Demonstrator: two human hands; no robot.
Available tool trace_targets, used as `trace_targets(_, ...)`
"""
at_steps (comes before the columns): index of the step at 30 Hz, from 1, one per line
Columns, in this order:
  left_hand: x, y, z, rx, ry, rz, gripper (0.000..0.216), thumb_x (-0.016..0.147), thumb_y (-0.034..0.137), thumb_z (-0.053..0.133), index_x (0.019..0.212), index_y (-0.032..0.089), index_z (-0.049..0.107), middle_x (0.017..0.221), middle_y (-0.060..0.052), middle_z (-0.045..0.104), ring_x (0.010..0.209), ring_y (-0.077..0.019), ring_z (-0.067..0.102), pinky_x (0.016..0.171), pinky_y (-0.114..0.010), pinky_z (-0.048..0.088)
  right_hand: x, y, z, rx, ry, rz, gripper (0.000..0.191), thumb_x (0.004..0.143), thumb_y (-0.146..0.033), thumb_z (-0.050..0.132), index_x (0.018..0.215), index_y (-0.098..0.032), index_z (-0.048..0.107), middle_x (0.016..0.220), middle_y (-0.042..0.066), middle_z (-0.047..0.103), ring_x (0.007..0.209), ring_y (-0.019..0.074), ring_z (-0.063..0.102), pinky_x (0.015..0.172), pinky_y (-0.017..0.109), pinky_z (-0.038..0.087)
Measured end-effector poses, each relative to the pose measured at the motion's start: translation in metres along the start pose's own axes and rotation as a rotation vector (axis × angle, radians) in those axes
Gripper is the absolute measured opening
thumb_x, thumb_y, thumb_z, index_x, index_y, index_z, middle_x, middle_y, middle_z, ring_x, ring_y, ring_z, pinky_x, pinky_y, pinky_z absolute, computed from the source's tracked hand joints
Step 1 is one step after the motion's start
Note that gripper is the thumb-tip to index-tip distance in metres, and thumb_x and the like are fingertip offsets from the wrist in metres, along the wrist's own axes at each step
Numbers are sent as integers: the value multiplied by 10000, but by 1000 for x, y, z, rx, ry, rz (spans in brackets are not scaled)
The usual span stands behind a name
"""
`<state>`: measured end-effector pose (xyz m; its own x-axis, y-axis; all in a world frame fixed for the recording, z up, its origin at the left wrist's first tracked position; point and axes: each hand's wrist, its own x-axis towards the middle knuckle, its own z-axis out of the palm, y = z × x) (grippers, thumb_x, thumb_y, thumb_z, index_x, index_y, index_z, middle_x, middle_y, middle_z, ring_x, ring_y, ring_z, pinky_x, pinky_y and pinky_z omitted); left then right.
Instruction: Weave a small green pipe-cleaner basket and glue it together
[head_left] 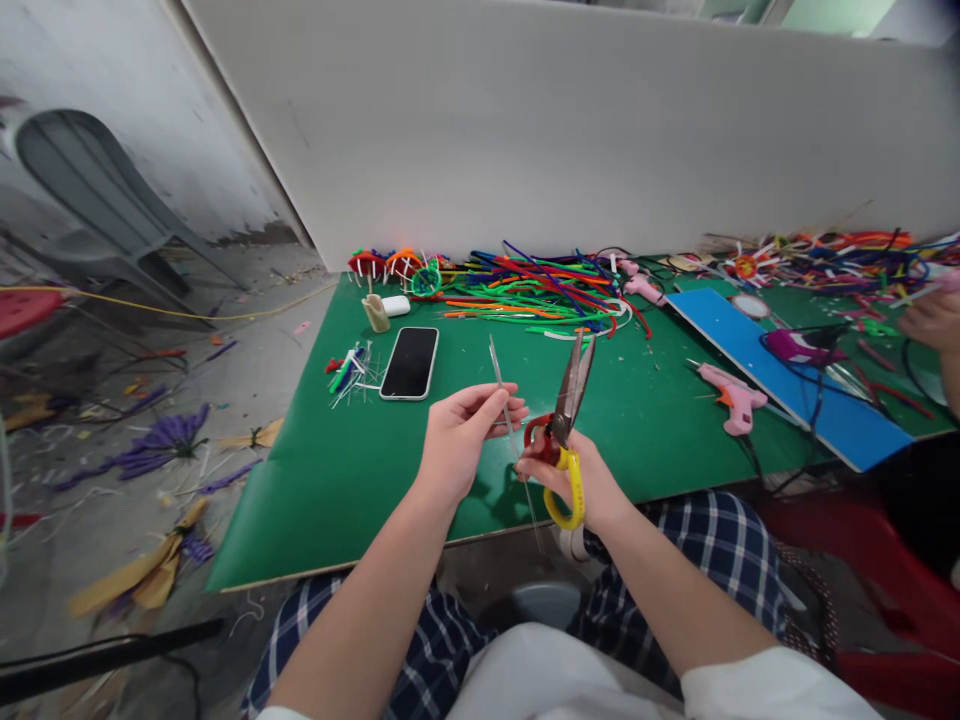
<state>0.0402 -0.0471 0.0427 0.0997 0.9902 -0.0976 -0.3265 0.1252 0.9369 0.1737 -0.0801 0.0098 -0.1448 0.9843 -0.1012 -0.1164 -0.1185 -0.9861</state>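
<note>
My left hand (466, 430) pinches a thin, clear stick-like strip (496, 362) that slants down toward my lap; its exact kind does not show. A pair of scissors (568, 405) with one red and one yellow handle is in my right hand (592, 482), blades pointing up and slightly parted. The strip's lower part passes close by the fingers of my right hand, and I cannot tell whether they touch it. Both hands are over the front part of the green table (337, 500).
A phone (409, 363) lies left of my hands, near a small pile of cut strips (352, 372). Colourful pipe cleaners (525, 285) spread along the back. To the right are a pink glue gun (733, 397), a blue board (787, 375) and another person's hand (934, 318).
</note>
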Motion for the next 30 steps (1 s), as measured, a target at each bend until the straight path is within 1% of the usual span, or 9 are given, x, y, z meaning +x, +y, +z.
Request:
trace_targets(6,1,-1,0,-3,-9,13,241,688,322,623,834,132,646,713,-43,668,644,-123,631,585,-203,503,0,2,-1,3,-22,-22,340,570,-230,709,712,-194,402,628,-69,475,562,95,539,605,266,464)
trace_targets(11,-1,0,0,24,12,21,244,675,334,628,811,132,645,691,-39,666,630,-133,630,593,-229,506,0,-1,0,-49,-17,-1,356,575,-307,705,689,-195,386,629,-56,476,576,105,532,618,282,462)
trace_targets(13,-2,2,-1,35,14,22,243,669,335,632,802,133,646,681,-39,666,621,-140,631,594,-244,508,-2,-4,-5,-117,10,4,348,603,-361,680,696,-195,389,625,-53,457,558,99,503,585,274,453)
trace_targets(16,-5,6,-3,64,-8,16,221,663,325,638,778,138,654,657,-37,666,597,-148,632,586,-258,512,-7,-11,-27,-310,45,-30,338,645,-436,630,733,-194,410,636,-49,421,524,83,423,520,245,405)
trace_targets(18,-9,11,-5,93,-41,15,193,663,309,640,757,143,662,648,-38,667,591,-151,632,578,-261,517,-12,-20,-47,-517,4,-73,353,633,-448,638,739,-192,419,641,-48,408,540,83,386,516,229,365)
trace_targets(20,-14,17,-6,126,-83,13,167,664,291,642,744,147,667,650,-41,668,591,-153,632,568,-262,521,-18,-32,-66,-735,-43,-72,365,620,-434,654,763,-194,420,663,-46,412,568,87,368,526,218,340)
trace_targets(23,-22,26,-6,197,-172,-24,143,674,272,634,737,150,673,638,-43,668,566,-150,629,547,-252,520,-26,-50,-86,-909,-123,-68,383,642,-435,633,846,-200,410,729,-30,458,622,102,387,539,205,336)
trace_targets(26,-26,32,-4,269,-266,-85,129,680,261,629,731,155,680,609,-41,665,549,-145,629,524,-226,512,-31,-63,-93,-975,-226,-68,381,663,-454,609,870,-194,421,721,-24,468,631,108,396,537,199,331)
trace_targets(30,-27,33,3,330,-361,-184,127,673,269,630,695,156,685,607,-48,666,545,-148,628,520,-225,517,-31,-69,-93,-1040,-307,-55,446,594,-548,627,800,-181,477,616,-45,410,555,89,327,489,195,275)
